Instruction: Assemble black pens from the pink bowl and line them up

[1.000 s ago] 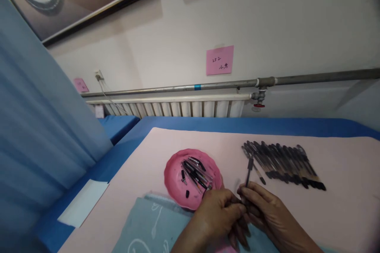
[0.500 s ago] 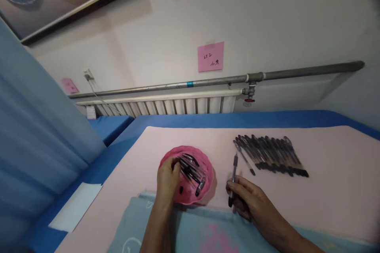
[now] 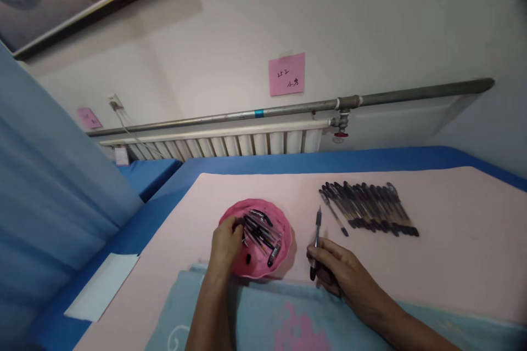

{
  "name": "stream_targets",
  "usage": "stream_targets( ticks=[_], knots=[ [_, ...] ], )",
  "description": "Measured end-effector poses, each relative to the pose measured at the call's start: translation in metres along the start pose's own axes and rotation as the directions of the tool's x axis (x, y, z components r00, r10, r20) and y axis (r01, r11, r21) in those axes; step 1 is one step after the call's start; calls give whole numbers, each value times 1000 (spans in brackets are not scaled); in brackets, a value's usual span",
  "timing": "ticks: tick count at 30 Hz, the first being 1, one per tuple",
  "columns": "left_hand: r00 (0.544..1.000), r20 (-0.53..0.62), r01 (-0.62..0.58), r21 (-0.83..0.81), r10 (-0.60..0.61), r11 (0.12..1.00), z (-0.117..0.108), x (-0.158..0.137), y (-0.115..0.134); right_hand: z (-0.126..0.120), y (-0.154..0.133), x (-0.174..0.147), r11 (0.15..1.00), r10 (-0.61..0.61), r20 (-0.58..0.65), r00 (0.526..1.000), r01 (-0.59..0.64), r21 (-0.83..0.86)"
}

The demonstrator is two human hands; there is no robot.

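Note:
Over the left side of a pink scalloped bowl [image 3: 288, 247], my left hand [image 3: 226, 241] has its fingers pinched together. A small dark piece shows at those fingertips, too hidden to name. Loose pen parts [image 3: 263, 233] lie in the bowl, with a small black piece [image 3: 248, 259] near its front. To the right of the bowl, my right hand [image 3: 340, 269] is closed on an uncapped pen [image 3: 317, 238] with a black grip, its point upward. Beyond it, several capped pens [image 3: 370, 205] lie slanted in a row, and one pen [image 3: 333, 213] lies at the row's left end.
A pink sheet [image 3: 444, 263] covers the blue-edged table. Teal cloth [image 3: 255, 312] lies at the front, and a white paper [image 3: 102, 288] on the left. Behind stand a radiator [image 3: 230, 145] and a pipe [image 3: 296, 109]. A blue curtain [image 3: 53, 175] hangs at left.
The whole view has shifted slightly. My left hand stays pinched at the bowl's left side, and my right hand still holds the pen upright in nearly the same place.

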State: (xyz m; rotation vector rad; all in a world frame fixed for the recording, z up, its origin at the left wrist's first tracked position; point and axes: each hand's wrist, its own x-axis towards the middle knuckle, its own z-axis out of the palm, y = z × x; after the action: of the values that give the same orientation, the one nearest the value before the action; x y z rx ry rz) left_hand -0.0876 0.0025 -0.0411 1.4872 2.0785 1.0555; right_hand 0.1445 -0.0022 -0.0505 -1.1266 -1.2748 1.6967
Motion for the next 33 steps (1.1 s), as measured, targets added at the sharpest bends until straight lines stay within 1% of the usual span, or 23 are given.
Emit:
stream_targets(
  ticks=[4,8,12,15,19,21,28,33],
  knots=[
    [997,73,-38,88,32,995,3,-2,3,0,-1,0,1000,5,8,1000,-5,-21],
    [986,158,-96,263,56,960,7,-7,6,1,-2,-1,1000,14,3,1000,-14,-24],
    [992,128,-73,456,16,887,10,-11,8,0,-2,0,999,23,12,1000,-23,-24],
    [990,143,-67,514,-8,855,10,-12,9,0,-1,0,999,18,21,1000,-18,-28],
    [983,174,-50,547,-55,836,9,-11,10,1,-3,-1,1000,18,20,1000,-18,-24],
    [980,187,-48,536,-63,843,9,-11,11,2,-4,-2,1000,18,11,1000,-18,-26],
    [972,232,-86,451,-24,888,8,-12,15,4,-8,-5,999,-1,17,1000,2,-45],
    [985,173,-50,363,-14,931,10,-13,13,3,-8,-4,999,6,28,1000,-5,-48]
  ],
)
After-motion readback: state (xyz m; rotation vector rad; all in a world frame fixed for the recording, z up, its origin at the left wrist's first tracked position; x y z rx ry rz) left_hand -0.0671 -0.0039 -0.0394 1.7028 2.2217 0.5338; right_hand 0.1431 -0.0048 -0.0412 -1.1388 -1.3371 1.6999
